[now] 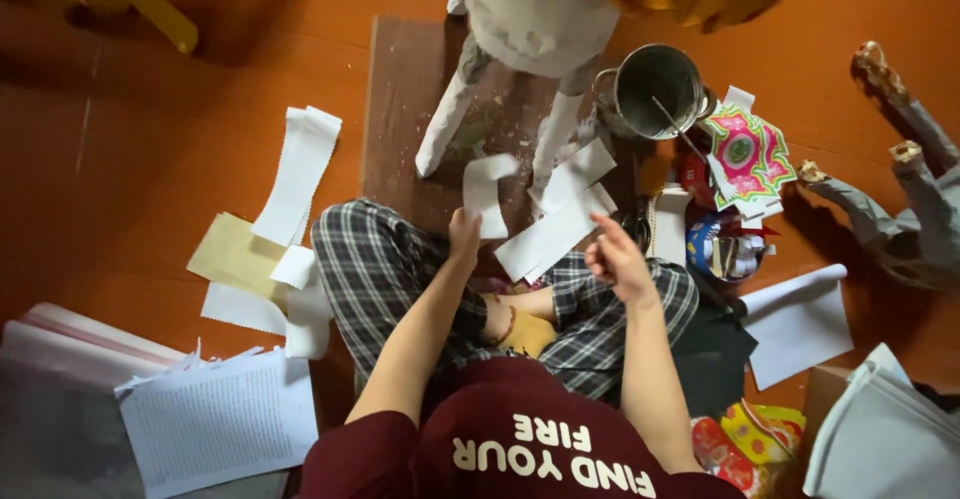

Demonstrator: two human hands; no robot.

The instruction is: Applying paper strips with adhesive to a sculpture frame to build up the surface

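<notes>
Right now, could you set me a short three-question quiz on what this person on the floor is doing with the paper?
1. True or false: the left hand holds a white paper strip.
2. What stands in the metal pot? A) a thin stick B) a paintbrush with red bristles C) a pair of scissors
3. Fill in: the white papered figure stands on a brown ____.

Key: 1 true; 2 A; 3 board. The right hand is raised beside more strips; whether it grips one is unclear.
</notes>
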